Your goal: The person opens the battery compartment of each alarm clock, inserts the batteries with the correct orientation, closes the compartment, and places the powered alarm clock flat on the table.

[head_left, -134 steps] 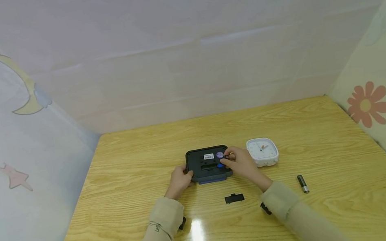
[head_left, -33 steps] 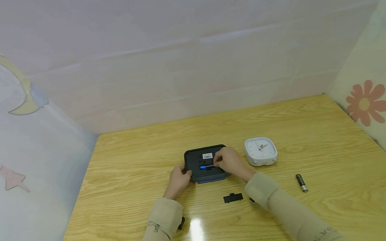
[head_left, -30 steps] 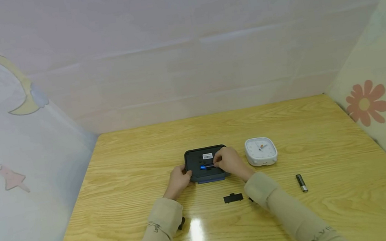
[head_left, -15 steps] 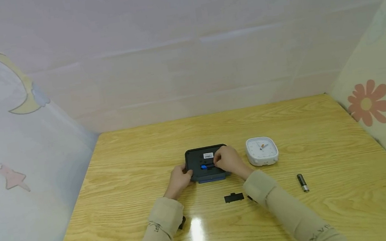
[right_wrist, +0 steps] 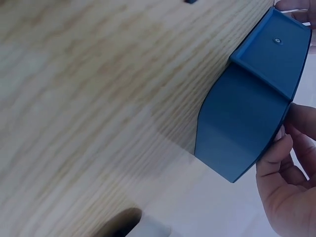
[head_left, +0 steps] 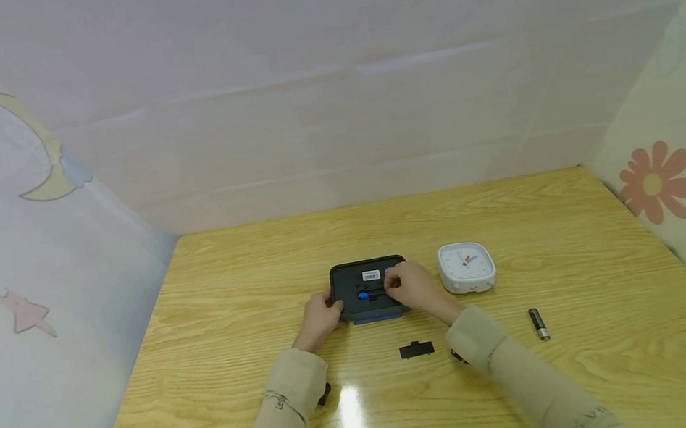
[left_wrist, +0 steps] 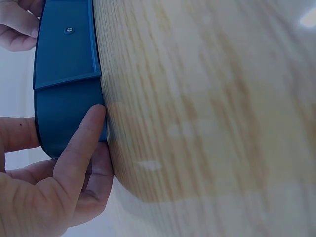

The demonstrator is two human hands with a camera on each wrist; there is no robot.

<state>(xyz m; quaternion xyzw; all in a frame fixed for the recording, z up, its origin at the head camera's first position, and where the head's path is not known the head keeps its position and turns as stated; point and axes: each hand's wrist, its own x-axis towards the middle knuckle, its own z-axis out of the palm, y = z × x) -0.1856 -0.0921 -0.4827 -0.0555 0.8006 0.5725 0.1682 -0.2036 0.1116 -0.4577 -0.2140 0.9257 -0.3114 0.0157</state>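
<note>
A dark blue-black box-shaped device (head_left: 356,308) lies with its labelled back facing up. My left hand (head_left: 320,317) grips its left end, thumb on the back; in the left wrist view a finger (left_wrist: 81,143) lies along the blue side. In the slot in the back sits a battery with a blue end (head_left: 363,296). My right hand (head_left: 414,286) has thumb and fingertips pinched at the battery's right end, hiding that end. The right wrist view shows curled fingers (right_wrist: 296,153) at the device's edge. A black battery cover (head_left: 417,349) lies on the table in front.
A white alarm clock (head_left: 466,267) stands close to the right of my right hand. Farther right and nearer lies a dark battery with a silver end (head_left: 539,324). The wooden table (head_left: 221,282) is bounded by printed cloth walls at the back and sides.
The battery was in my right fingers over the slot's right side; now it lies along the slot, blue end left. In the last half second my right hand shifted slightly right. My left hand stayed.
</note>
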